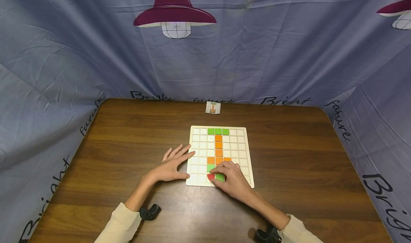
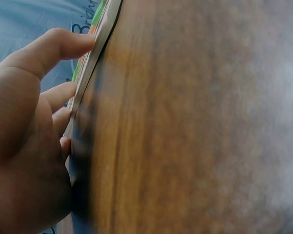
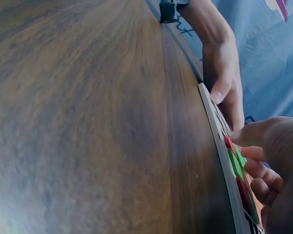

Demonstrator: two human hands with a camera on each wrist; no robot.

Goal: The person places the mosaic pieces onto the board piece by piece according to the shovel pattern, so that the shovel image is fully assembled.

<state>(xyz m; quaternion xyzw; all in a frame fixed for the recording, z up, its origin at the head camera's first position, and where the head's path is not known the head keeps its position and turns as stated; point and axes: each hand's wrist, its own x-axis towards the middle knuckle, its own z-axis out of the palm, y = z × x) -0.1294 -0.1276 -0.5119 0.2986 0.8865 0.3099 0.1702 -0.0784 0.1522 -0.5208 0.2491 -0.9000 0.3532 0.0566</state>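
A pale square grid board lies on the table, with green tiles across its far row. Orange tiles run down its middle. My left hand rests at the board's left edge, fingers spread and thumb near the front corner; the left wrist view shows its fingertips right at the rim. Over the near rows, my right hand pinches a red tile with a rounded corner between thumb and index finger. Beside it sits a green tile. The right hand hides several squares, while more red and green tiles show under it in the right wrist view.
A small card with a printed grid pattern lies at the table's back edge, behind the board. Brown wooden tabletop surrounds the board. A blue-grey curtain hangs behind and along the sides.
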